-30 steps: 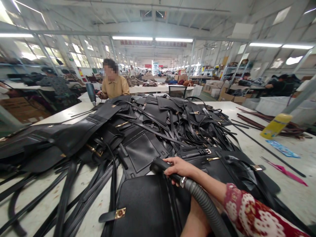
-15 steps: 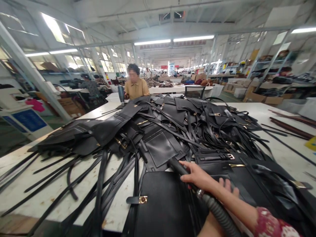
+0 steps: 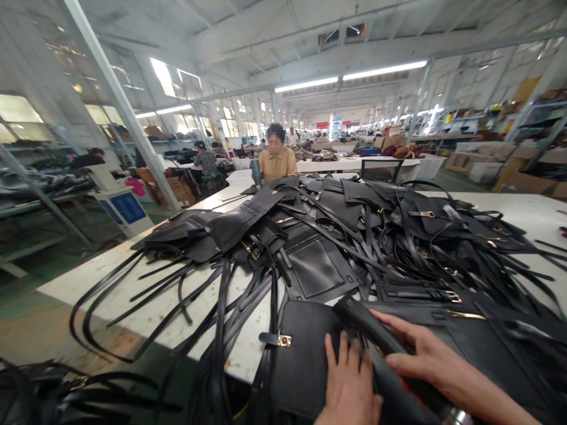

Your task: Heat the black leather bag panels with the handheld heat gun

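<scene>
At the lower right, my right hand (image 3: 425, 354) is wrapped round a black tubular hose nozzle (image 3: 376, 330), whose tip hangs over a black leather bag piece (image 3: 296, 366). Flat on that piece lies my left hand (image 3: 351, 378), its fingers spread, left of the nozzle. A strap tab with a gold clasp (image 3: 284, 340) sticks out from the piece's left edge. Behind both hands, black bags (image 3: 319, 265) with gold buckles and long straps are heaped on the white table (image 3: 146, 319).
Across the table a person in a tan shirt (image 3: 278, 162) is beside an upright grey-blue device (image 3: 256, 172). More black straps (image 3: 88, 389) lie low at the left. A white and blue machine (image 3: 124, 203) stands beyond the table's left side.
My left hand has come out from beneath the right arm onto the bag piece. My right hand and the nozzle have shifted right and down. The view has turned left.
</scene>
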{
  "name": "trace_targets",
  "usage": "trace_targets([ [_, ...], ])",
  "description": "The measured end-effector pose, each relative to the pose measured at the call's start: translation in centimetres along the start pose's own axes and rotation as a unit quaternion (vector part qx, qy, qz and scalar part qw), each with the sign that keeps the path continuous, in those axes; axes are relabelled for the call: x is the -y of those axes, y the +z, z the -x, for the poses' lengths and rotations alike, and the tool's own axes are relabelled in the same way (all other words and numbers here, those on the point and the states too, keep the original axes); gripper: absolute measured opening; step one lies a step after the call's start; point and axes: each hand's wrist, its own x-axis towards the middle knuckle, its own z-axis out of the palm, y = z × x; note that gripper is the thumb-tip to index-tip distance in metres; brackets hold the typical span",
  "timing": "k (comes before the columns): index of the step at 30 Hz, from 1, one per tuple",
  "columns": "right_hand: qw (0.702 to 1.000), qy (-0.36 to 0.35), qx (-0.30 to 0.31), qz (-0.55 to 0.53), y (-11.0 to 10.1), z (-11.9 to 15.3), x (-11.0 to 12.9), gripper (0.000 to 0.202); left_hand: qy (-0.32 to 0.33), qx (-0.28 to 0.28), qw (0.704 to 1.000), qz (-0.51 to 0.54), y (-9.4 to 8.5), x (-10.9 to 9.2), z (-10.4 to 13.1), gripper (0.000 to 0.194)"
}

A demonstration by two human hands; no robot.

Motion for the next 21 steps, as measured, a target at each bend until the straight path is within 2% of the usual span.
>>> trace_targets([
  [3,0.994,-0.007,0.108,-0.011,2.5,-2.4,0.5,0.071,0.059,-0.154,0.978,-0.128,1.8,3.0,3.3,0.064],
  [5,0.984,-0.003,0.177,0.003,4.0,-4.8,0.9,0.069,0.091,-0.249,0.949,-0.168,3.2,3.9,4.4,0.056],
  [6,0.98,-0.002,0.198,0.019,4.6,-6.1,1.0,0.067,0.089,-0.272,0.942,-0.174,3.6,4.0,4.7,0.053],
  [7,0.978,-0.001,0.204,0.032,5.2,-7.4,1.2,0.064,0.078,-0.276,0.942,-0.176,3.9,3.9,4.7,0.051],
  [10,0.976,0.012,0.209,0.057,6.8,-10.6,1.9,0.058,0.056,-0.238,0.951,-0.189,3.6,3.4,4.4,0.052],
  [12,0.971,0.028,0.227,0.064,7.6,-11.8,2.7,0.055,0.062,-0.248,0.947,-0.196,3.0,3.3,4.1,0.051],
  [15,0.971,0.028,0.232,0.055,8.0,-12.2,4.1,0.059,0.073,-0.273,0.938,-0.2,2.3,3.4,4.0,0.047],
  [17,0.975,0.017,0.215,0.049,7.7,-11.9,4.7,0.066,0.074,-0.258,0.941,-0.205,2.1,3.5,4.1,0.047],
  [19,0.977,0.018,0.204,0.056,7.3,-11.4,4.5,0.07,0.07,-0.25,0.944,-0.203,2.3,3.5,4.1,0.048],
  [21,0.977,0.03,0.197,0.076,7.2,-11.0,3.9,0.069,0.067,-0.268,0.943,-0.184,2.9,3.5,4.3,0.047],
])
